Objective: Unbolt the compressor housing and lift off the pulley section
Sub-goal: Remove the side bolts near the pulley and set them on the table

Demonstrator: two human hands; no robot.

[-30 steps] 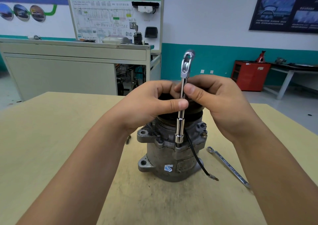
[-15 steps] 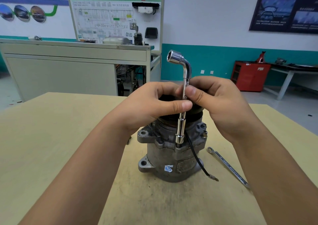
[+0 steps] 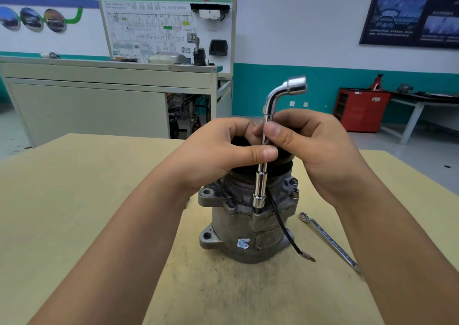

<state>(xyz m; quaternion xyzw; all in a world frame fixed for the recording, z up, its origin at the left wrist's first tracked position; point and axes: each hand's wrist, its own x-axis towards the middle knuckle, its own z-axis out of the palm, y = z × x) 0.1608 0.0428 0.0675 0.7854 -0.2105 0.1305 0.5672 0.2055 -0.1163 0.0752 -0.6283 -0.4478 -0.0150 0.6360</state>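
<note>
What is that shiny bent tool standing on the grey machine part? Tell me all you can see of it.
It is an L-shaped socket wrench of bright chromed metal. Its shaft stands nearly upright, the thicker lower socket seated over a bolt on the compressor housing flange. The top bends to the right into a second socket head. The left hand and right hand both pinch the thin middle of the shaft.

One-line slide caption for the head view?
Left hand and right hand pinch the L-shaped socket wrench seated upright on the compressor.
</note>
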